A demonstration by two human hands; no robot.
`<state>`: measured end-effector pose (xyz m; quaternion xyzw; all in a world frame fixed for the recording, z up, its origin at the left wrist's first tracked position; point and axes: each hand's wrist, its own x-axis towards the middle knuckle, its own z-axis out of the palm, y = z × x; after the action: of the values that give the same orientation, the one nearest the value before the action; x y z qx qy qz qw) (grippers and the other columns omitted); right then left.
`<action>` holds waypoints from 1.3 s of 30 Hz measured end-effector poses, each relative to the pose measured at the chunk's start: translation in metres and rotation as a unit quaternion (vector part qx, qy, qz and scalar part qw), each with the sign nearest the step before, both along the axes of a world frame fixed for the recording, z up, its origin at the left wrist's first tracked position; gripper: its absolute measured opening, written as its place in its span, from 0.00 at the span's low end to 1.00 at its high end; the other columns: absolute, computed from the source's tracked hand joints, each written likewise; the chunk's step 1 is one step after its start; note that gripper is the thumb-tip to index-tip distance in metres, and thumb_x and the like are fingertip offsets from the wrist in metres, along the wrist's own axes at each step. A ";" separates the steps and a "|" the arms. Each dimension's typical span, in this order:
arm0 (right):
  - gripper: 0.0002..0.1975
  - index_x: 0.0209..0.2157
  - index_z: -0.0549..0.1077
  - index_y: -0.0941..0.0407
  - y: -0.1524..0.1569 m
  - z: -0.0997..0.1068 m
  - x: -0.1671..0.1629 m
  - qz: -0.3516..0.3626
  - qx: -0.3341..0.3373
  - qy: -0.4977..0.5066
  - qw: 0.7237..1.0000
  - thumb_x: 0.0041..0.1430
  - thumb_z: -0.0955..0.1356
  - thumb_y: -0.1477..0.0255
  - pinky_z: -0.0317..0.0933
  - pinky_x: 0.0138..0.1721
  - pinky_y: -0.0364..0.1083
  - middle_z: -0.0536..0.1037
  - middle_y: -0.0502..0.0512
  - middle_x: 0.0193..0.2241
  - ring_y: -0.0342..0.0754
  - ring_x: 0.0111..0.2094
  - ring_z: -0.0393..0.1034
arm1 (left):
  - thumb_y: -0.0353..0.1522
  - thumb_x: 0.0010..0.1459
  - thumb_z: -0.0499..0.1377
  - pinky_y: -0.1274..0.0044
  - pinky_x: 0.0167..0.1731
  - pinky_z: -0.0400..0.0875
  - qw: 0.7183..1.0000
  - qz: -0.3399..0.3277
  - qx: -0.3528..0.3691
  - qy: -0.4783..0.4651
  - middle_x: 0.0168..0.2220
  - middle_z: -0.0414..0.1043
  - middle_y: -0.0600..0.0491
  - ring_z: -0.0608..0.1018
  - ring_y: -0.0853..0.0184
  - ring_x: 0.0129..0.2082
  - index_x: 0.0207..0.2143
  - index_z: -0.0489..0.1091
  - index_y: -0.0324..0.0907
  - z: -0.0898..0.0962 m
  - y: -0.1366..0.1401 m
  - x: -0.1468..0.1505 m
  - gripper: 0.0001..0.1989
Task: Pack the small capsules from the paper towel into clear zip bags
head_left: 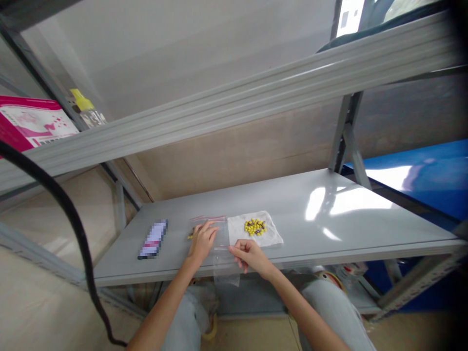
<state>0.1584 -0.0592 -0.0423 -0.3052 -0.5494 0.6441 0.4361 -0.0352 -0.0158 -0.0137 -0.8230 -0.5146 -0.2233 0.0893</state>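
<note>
Bag of clear, thin plastic (226, 277) hangs over the front edge of the grey metal shelf (305, 226), its reddish top line level with the right hand (252, 256), whose thumb and forefinger seem to pinch its upper corner while the other fingers curl loosely beneath. The left hand (201, 241) lies over flat, clear plastic with red seal lines (222, 225), its fingers reaching forward, a little bent; whether they grip the film or merely rest on it, I cannot tell. Just beyond the right hand, on a white, wrinkled cloth (272, 235), sits a heap of small, round, yellow pieces with a few dark ones (255, 227). For handling film this slippery, a light pinch right at the lip would serve best, with the left hand steadying the lower layers so that they do not slide, and the right wrist kept clear of the cloth so that the round pieces do not roll. Several things are hard to make out: the left hand covers most of some yellow bits (190, 236) beside it, so whether they are loose or bagged is unclear; the number of plastic layers cannot be counted; the right palm is hidden; and the dark-edged phone (153, 239), well to the left, has its screen blurred into blocks.
</note>
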 end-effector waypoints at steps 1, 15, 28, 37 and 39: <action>0.23 0.20 0.64 0.57 0.000 0.000 0.000 -0.002 0.001 -0.001 1.000 0.45 0.68 0.50 0.54 0.10 0.36 0.66 0.44 0.11 0.36 0.10 0.57 | 0.28 0.59 0.53 0.70 0.44 0.62 1.000 0.008 0.014 -0.022 0.44 0.73 0.50 0.73 0.63 0.44 0.37 0.74 0.43 0.001 0.002 0.000 0.10; 0.23 0.20 0.64 0.57 0.001 -0.001 0.001 -0.001 0.005 -0.005 1.000 0.45 0.69 0.51 0.54 0.10 0.37 0.66 0.44 0.11 0.36 0.10 0.57 | 0.29 0.48 0.64 0.70 0.44 0.62 0.989 0.019 -0.054 -0.133 0.40 0.72 0.52 0.74 0.63 0.42 0.22 0.74 0.43 -0.006 0.002 0.004 0.03; 0.22 0.20 0.64 0.57 0.000 0.001 0.001 -0.002 0.008 -0.009 1.000 0.45 0.69 0.51 0.54 0.11 0.36 0.66 0.43 0.12 0.36 0.11 0.56 | 0.34 0.38 0.68 0.71 0.43 0.65 0.935 0.024 -0.128 -0.330 0.33 0.74 0.49 0.75 0.62 0.38 0.19 0.73 0.40 0.001 0.013 0.001 0.08; 0.22 0.20 0.64 0.57 0.002 -0.004 0.000 0.002 0.007 -0.011 1.000 0.46 0.68 0.52 0.54 0.10 0.36 0.66 0.43 0.11 0.36 0.10 0.57 | 0.32 0.43 0.64 0.72 0.40 0.68 0.933 0.008 -0.102 -0.345 0.29 0.75 0.50 0.76 0.64 0.34 0.21 0.73 0.41 -0.007 0.018 -0.001 0.04; 0.22 0.20 0.64 0.57 0.002 -0.004 0.000 0.005 0.006 -0.012 1.000 0.46 0.68 0.51 0.54 0.10 0.36 0.66 0.44 0.11 0.36 0.10 0.57 | 0.32 0.44 0.64 0.71 0.41 0.68 0.940 0.006 -0.100 -0.327 0.30 0.75 0.50 0.76 0.64 0.34 0.21 0.74 0.41 -0.006 0.018 -0.001 0.04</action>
<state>0.1587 -0.0570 -0.0459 -0.3074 -0.5603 0.6389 0.4282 -0.0363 0.0021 -0.0202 -0.7060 -0.5401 -0.4270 -0.1658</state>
